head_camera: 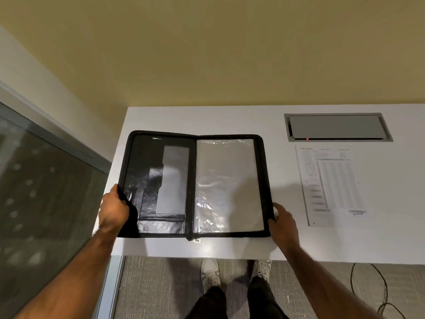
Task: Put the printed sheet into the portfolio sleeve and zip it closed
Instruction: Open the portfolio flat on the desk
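One printed sheet (331,185) lies right of the right hand (284,223) holding the portfolio (142,171).

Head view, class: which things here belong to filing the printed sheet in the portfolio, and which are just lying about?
Job: portfolio, its clear sleeve, printed sheet, left hand and right hand holding the portfolio's side edges.
Lying about: table hatch, floor cable, glass partition.

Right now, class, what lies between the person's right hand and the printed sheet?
Nothing: only a narrow strip of bare white table separates the right hand, at the portfolio's edge, from the printed sheet. The head view shows it.
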Demonstrator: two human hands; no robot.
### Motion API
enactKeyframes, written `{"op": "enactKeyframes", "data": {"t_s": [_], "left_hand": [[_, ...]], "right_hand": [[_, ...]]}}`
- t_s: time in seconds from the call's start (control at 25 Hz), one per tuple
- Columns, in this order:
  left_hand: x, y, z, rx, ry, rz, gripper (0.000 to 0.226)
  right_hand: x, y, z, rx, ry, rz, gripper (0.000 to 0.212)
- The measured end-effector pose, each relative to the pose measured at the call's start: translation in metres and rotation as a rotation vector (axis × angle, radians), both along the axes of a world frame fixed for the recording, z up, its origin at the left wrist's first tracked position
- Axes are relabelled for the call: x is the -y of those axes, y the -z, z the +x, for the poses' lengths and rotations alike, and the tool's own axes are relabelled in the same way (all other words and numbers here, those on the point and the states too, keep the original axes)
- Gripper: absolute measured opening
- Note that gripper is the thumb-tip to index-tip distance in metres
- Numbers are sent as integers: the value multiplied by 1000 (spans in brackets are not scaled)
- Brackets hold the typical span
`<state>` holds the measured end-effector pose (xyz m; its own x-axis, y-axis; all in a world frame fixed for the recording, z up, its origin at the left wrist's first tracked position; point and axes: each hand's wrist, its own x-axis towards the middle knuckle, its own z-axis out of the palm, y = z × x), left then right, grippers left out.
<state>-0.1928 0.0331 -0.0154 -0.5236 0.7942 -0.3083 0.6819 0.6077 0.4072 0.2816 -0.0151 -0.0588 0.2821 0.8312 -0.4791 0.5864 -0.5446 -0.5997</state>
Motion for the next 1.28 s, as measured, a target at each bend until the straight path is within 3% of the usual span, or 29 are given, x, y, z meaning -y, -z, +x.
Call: {"op": "enactKeyframes", "data": {"t_s": [0.08,0.2,0.4,0.76,1.08,1.16,1.28], "left_hand": [[2,15,18,-87,39,-58,54],[17,32,54,-123,41,-91,76],[51,56,79,-218,224,-126,82],[59,56,83,-214,248,-80,80],[37,27,132,-220,244,-21,75],[33,19,160,-218,317,77,65],[24,15,236,-190,624,189,67]], "right_hand": [[4,0,-4,41,3,-7,57],[10,-3,-11,186,-51,30,56],[22,7,-14,543,-468,47,74],[23,2,-11,478,-521,-7,68],[10,-31,41,427,-502,84,62],[2,-34,67,425,-497,96,61],[-13,-37,121,428,-501,114,59]]}}
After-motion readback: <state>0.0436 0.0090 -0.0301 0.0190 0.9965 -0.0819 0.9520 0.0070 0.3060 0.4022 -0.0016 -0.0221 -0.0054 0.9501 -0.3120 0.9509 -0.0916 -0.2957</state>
